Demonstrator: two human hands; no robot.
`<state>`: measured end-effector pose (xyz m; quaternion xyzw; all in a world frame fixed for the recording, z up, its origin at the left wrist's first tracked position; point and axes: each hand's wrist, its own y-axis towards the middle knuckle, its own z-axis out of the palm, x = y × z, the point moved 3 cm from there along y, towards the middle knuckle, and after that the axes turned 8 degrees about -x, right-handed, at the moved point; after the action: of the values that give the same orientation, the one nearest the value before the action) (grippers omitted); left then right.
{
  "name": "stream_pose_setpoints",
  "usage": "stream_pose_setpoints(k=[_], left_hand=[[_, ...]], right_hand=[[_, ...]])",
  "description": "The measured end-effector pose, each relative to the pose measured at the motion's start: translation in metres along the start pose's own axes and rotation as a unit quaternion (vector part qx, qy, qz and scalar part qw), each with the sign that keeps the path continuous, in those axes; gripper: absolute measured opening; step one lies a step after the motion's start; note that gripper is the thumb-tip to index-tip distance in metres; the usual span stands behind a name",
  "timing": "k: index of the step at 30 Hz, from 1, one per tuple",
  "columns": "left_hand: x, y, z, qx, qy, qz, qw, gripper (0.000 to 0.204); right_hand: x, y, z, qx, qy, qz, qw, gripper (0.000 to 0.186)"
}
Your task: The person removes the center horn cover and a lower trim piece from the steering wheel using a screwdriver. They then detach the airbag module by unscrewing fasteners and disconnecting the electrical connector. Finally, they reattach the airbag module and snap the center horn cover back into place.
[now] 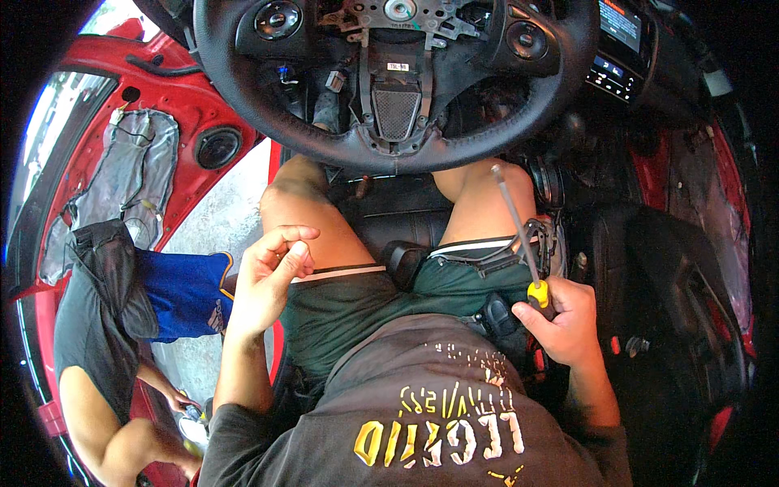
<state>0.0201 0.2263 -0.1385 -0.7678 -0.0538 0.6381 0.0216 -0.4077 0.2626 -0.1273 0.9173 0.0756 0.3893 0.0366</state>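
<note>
My right hand (560,316) grips a screwdriver (539,294) by its yellow-and-black handle, its long metal shaft angled up toward the steering wheel (397,154). My left hand (280,268) is raised over my left thigh with fingers curled and thumb near the index fingertip; whether something small is pinched there is too small to tell. A black plastic piece with wiring (507,256) rests on my right thigh, just left of the screwdriver shaft. The wheel's centre cover is off, exposing a metal plate (422,32) and connectors.
The open red door (191,122) with a speaker is at left. Another person (101,341) leans in outside it, a hand (177,398) low by a small object. A display (623,32) is upper right; a black seat (649,268) is at right.
</note>
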Motion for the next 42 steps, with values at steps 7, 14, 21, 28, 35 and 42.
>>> stream_pose_setpoints(k=[7, 14, 21, 28, 35, 42], left_hand=[[0.002, -0.004, -0.003, -0.008, -0.016, 0.002, 1.000, 0.028], [0.005, -0.006, 0.001, -0.001, -0.041, 0.001, 0.999, 0.026], [0.013, -0.008, 0.003, 0.011, -0.031, 0.001, 0.999, 0.024], [-0.003, 0.072, 0.013, 0.088, 0.339, 0.082, 0.933, 0.029], [0.061, 0.265, 0.022, 0.057, 0.604, 0.049, 0.794, 0.031], [0.244, 0.363, 0.015, 0.001, 0.558, -0.117, 0.821, 0.031]], right_hand=[[0.000, -0.002, -0.003, -0.037, 0.062, 0.048, 0.996, 0.038], [0.010, -0.001, 0.000, -0.015, 0.051, 0.036, 0.998, 0.038], [0.010, -0.004, 0.001, -0.012, 0.048, 0.029, 0.998, 0.037], [-0.013, 0.000, -0.007, -0.242, 0.238, 0.107, 0.935, 0.026], [-0.058, -0.003, 0.014, -0.306, 0.225, 0.150, 0.913, 0.031], [-0.060, -0.048, 0.034, -0.278, -0.018, 0.145, 0.949, 0.026]])
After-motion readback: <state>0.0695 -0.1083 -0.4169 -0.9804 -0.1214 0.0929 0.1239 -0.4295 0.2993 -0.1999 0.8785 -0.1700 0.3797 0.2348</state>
